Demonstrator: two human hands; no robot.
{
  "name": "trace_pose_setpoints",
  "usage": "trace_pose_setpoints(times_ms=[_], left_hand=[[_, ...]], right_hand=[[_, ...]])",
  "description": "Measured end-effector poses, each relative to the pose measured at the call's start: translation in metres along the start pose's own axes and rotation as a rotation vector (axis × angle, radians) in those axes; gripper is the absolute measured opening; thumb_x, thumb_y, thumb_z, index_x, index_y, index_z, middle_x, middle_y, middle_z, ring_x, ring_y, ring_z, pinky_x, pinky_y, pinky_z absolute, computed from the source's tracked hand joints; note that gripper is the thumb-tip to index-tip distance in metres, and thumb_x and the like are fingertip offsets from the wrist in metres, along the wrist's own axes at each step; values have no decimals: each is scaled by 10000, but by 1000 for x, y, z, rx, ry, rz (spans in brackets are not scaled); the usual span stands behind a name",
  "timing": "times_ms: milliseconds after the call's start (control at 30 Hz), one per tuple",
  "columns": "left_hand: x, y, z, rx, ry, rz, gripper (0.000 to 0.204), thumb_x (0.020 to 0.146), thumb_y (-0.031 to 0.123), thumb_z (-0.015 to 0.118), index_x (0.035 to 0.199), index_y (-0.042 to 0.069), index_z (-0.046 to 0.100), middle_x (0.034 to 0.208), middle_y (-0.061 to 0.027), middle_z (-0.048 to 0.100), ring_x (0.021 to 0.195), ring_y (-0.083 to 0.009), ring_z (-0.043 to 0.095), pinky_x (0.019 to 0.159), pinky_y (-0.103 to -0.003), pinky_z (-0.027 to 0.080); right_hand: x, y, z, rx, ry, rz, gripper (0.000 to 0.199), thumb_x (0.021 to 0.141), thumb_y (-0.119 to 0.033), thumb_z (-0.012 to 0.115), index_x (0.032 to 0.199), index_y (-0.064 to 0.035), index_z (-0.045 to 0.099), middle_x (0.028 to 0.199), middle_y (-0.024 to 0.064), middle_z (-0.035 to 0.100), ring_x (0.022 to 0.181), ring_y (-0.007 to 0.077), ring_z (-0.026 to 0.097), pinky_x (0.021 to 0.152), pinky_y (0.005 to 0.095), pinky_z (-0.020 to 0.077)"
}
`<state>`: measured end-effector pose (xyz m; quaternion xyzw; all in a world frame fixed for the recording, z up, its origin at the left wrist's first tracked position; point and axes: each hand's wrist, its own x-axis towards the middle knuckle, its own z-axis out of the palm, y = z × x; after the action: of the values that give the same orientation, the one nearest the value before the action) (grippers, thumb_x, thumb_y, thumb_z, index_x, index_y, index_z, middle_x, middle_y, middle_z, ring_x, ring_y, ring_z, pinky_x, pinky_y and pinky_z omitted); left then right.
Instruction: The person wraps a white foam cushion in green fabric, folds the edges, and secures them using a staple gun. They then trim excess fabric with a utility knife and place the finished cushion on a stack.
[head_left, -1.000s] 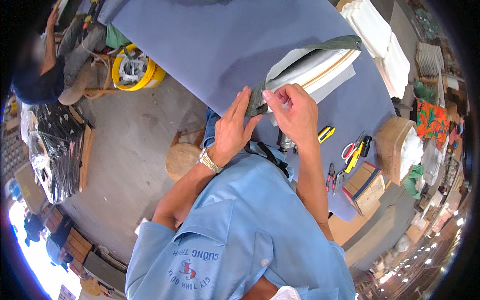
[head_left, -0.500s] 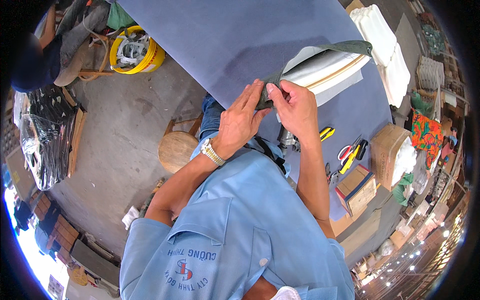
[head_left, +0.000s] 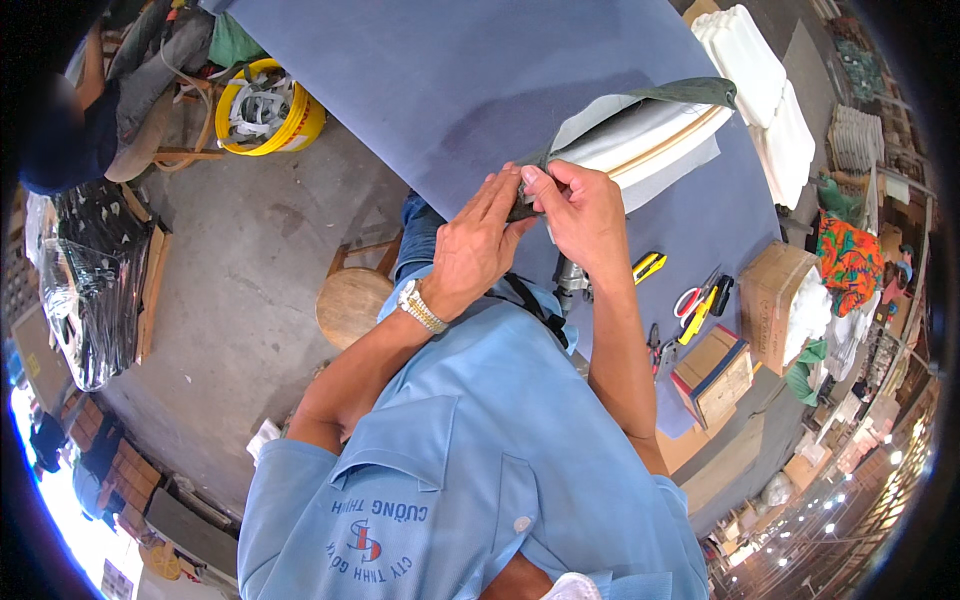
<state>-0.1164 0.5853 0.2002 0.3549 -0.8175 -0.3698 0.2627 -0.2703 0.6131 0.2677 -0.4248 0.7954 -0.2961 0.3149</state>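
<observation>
A white padded panel (head_left: 625, 152) with a thin tan layer along its edge lies on the blue-grey covered table (head_left: 400, 70). Dark grey-green fabric (head_left: 690, 92) with a pale inner side wraps over it and gapes along the near edge. At the panel's left end, my left hand (head_left: 474, 245), wearing a wristwatch (head_left: 421, 306), grips a fold of this fabric, fingers laid along it. My right hand (head_left: 585, 215) pinches the same fabric right beside it, thumb and forefinger together. The fingers hide much of the fold.
Right of my right forearm lie a yellow cutter (head_left: 648, 266), scissors (head_left: 690, 300) and another yellow cutter (head_left: 700, 317). Beyond them stand a cardboard box (head_left: 775, 300) and white foam pieces (head_left: 745, 65). Left are a round stool (head_left: 352, 305), a yellow bucket (head_left: 300, 125) and a seated person (head_left: 65, 140).
Both hands keep their hold on the fabric at the same corner; my right hand's fingers have shifted slightly left. The whole view has moved a little.
</observation>
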Motion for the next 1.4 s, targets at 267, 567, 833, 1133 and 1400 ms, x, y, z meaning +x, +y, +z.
trace_pose_setpoints(times_ms=[267, 567, 833, 1133, 1400], left_hand=[[3, 3, -5, -17, -10, 20, 619, 909, 198, 755, 1452, 5, 528, 1427, -218, 601, 1291, -400, 605, 1000, -430, 562], [8, 4, -3, -30, 18, 11, 548, 941, 244, 732, 1423, 35, 574, 1426, -167, 617, 1299, -371, 607, 979, -424, 575], [14, -8, 0, -22, 104, 77, 461, 926, 225, 746, 1362, 105, 652, 1388, -124, 654, 1250, -347, 649, 910, -399, 611], [15, -23, 10, -18, 242, 244, 418, 843, 78, 805, 1253, 97, 725, 1339, -99, 693, 1175, -338, 698, 913, -390, 618], [9, -5, -9, -395, 43, -216, 493, 927, 128, 763, 1403, 117, 637, 1441, -129, 624, 1322, -272, 603, 1042, -387, 528]], right_hand=[[-1, -8, -10, -122, 70, 2, 483, 966, -407, 669, 692, -15, 605, 571, 156, 573, 521, 353, 553, 527, 449, 411], [0, 4, -11, -210, 102, -77, 491, 950, -336, 736, 688, 20, 523, 537, 100, 473, 513, 183, 387, 512, 369, 362], [-2, 11, -4, -72, 162, -100, 466, 954, -295, 744, 706, 15, 502, 565, 97, 451, 553, 153, 369, 521, 356, 354], [-1, 24, 13, 45, 254, -237, 425, 948, -235, 755, 718, 1, 487, 607, 94, 455, 560, 173, 395, 526, 356, 359], [-2, 42, 23, -14, 326, -396, 389, 924, -167, 769, 706, -20, 482, 637, 88, 464, 565, 227, 443, 530, 366, 370]])
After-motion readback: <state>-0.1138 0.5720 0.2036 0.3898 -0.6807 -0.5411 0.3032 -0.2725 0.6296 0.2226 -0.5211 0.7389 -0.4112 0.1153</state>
